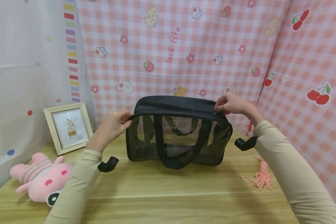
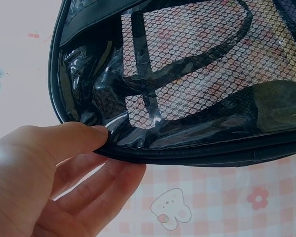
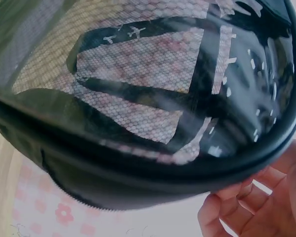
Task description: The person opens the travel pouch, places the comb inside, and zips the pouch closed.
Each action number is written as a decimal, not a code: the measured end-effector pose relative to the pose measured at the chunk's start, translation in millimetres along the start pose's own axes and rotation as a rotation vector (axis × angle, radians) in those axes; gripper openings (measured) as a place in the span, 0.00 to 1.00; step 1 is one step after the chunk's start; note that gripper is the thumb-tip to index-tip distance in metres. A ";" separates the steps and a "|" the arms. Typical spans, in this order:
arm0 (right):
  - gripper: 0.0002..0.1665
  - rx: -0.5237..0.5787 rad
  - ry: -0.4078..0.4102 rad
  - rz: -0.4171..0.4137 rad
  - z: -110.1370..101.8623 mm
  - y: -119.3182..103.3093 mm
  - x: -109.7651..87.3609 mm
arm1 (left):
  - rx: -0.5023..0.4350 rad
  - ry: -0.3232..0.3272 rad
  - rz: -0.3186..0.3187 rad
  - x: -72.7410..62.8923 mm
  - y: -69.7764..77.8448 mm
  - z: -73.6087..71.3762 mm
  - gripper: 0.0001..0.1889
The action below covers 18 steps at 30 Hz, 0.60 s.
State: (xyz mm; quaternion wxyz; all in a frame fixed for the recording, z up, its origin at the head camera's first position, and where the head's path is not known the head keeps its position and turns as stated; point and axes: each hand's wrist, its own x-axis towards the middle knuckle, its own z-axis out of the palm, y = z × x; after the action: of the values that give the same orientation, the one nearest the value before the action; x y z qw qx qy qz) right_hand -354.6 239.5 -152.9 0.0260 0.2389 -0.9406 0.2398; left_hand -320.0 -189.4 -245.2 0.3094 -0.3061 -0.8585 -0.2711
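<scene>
A black bag (image 1: 179,140) with see-through front and mesh back stands upright on the wooden table. Its dark strap handle (image 1: 175,165) hangs down over the front. My left hand (image 1: 110,127) pinches the bag's upper left corner. The left wrist view shows the thumb (image 2: 84,138) on the clear panel and the fingers behind the piped edge. At the upper right end of the bag, my right hand (image 1: 231,103) pinches the zipper by its small metal pull (image 1: 215,112). In the right wrist view the curled fingers (image 3: 232,197) show at the bag's edge, partly hidden behind it.
A pink plush toy (image 1: 40,179) lies at the front left, below a cream picture frame (image 1: 68,129). A pink yarn tassel (image 1: 261,177) lies on the right of the table (image 1: 168,193). Checked cloth (image 1: 218,31) hangs close behind the bag.
</scene>
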 end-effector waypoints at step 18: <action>0.11 0.037 0.002 0.059 -1.8 42.9 -26.9 | 0.015 0.011 0.015 -0.1 -1.4 1.3 0.08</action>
State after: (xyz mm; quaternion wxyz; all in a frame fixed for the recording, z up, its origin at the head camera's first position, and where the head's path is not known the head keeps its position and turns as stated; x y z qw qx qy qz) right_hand -350.7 285.2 -174.6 0.0152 0.2112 -0.9427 0.2580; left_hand -321.4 -189.6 -246.5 0.3184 -0.3088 -0.8565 -0.2641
